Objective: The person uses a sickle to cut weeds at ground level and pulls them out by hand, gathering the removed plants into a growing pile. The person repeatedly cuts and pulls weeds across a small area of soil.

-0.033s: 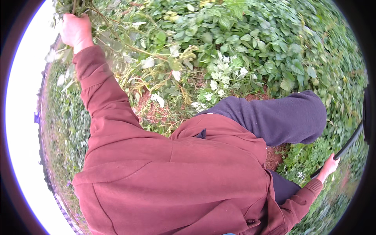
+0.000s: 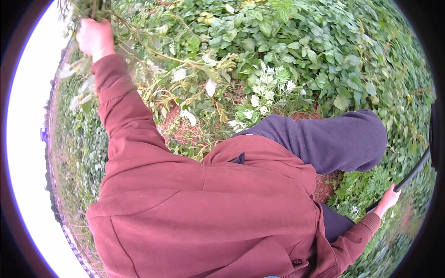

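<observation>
Up at the far left, my left hand (image 2: 96, 38) is closed in a fist around a bunch of leafy stems (image 2: 96, 8). The top of the bunch runs out of the picture, and one long stalk trails from it to the right over the plants. At the lower right, my right hand (image 2: 390, 196) grips a thin dark pole (image 2: 412, 171). That pole slants up toward the right rim, where a dark shape (image 2: 435, 134) cuts across its upper end. What the pole belongs to cannot be made out.
Dense green leafy plants (image 2: 301, 41) cover the ground ahead and to the right. A pale silvery-leaved plant (image 2: 266, 90) stands near my bent knee (image 2: 366, 139). Reddish soil (image 2: 178, 127) shows between the stems. Bright sky lies along the left rim.
My left hand and the stems have shifted slightly to the right and down. The right hand with the pole has moved only a touch.
</observation>
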Available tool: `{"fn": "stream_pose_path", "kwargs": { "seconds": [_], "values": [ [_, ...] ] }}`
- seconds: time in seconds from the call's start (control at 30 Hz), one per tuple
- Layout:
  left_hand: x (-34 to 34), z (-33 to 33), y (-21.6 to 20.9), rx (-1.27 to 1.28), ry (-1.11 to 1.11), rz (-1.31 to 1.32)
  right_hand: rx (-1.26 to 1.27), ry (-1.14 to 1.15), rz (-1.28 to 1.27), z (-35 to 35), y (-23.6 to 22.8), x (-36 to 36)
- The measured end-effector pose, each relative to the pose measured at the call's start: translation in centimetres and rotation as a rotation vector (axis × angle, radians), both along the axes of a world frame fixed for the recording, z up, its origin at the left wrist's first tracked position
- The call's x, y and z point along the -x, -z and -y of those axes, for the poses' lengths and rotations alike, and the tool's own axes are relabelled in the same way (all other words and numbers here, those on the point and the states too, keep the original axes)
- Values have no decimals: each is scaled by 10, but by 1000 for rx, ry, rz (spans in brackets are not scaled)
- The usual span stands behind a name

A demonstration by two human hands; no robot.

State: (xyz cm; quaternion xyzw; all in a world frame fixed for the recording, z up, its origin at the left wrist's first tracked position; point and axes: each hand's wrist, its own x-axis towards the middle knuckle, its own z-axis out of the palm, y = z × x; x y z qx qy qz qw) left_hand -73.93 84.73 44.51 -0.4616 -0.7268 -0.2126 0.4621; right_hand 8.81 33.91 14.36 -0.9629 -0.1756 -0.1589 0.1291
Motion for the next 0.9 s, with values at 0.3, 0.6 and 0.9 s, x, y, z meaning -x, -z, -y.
{"fn": "stream_pose_path", "kwargs": {
  "seconds": [0.3, 0.6, 0.9],
  "values": [
    [24, 15, 244, 1274, -232, 175, -403, 57, -234, 32, 1, 6],
    [-110, -39, 345, 1064, 445, 161, -732, 144, -399, 34, -16, 45],
    [-263, 53, 374, 1218, 1513, 156, -758, 189, -421, 57, -25, 70]
  ]
}}
